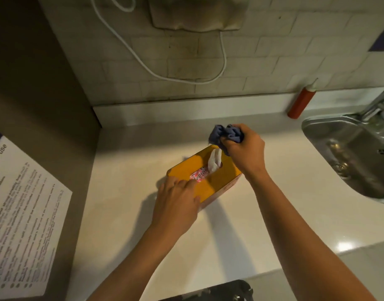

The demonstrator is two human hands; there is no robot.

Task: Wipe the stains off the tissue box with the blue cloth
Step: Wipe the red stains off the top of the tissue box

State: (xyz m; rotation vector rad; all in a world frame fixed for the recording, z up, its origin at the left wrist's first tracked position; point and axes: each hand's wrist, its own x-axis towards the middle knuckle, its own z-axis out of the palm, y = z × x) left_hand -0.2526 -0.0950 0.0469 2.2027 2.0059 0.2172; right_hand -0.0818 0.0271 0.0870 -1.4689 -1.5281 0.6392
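An orange tissue box [219, 181] lies on the pale counter, with a white tissue [214, 160] sticking out of its top slot. My left hand [176, 205] rests flat on the box's near end, fingers spread over the top and thumb on the side. My right hand [244, 148] is closed around a bunched blue cloth [227, 133], held at the box's far corner. Whether the cloth touches the box is hard to tell.
A steel sink [349, 148] with a tap [375, 105] sits at the right. A red squeeze bottle [300, 103] stands against the tiled wall. A white cable [223, 61] hangs on the wall. A cabinet side with a printed notice [24, 213] closes off the left.
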